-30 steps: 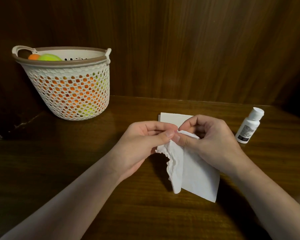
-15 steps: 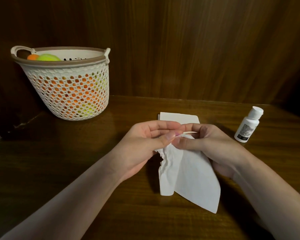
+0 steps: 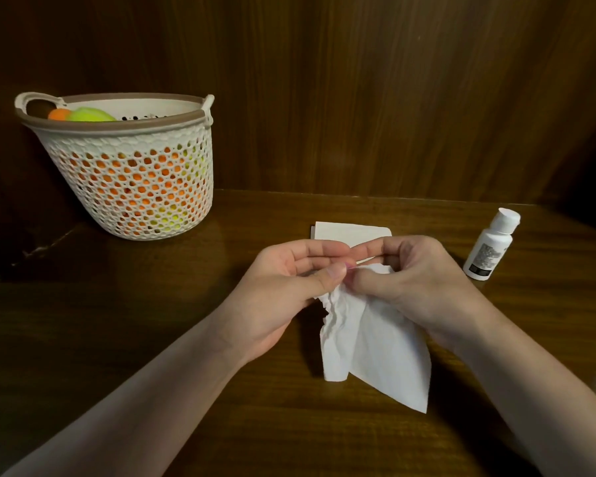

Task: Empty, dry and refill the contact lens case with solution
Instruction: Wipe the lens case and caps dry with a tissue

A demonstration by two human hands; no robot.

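A: Hands first. The left hand point(image 3: 283, 290) and the right hand point(image 3: 417, 280) meet thumb to thumb, fingers curled, both pinching the top of a white tissue point(image 3: 375, 342) that hangs down toward six o'clock onto the table point(image 3: 117, 339).

B: And the lens case?

A: Only a speck of pink point(image 3: 347, 267) shows between the thumbs, probably the case wrapped in tissue (too small to be sure). I judge this the drying step.

B: Next?

A: Once it is dry, free one hand for the bottle point(image 3: 491, 247), which stands capped at three o'clock of the hands, near but apart; the cap must come off before refilling.

B: Anything else?

A: A folded tissue point(image 3: 350, 232) at twelve o'clock, just behind the fingers. At ten o'clock, a lattice basket point(image 3: 135, 191) holding orange and yellow-green balls point(image 3: 90, 115).
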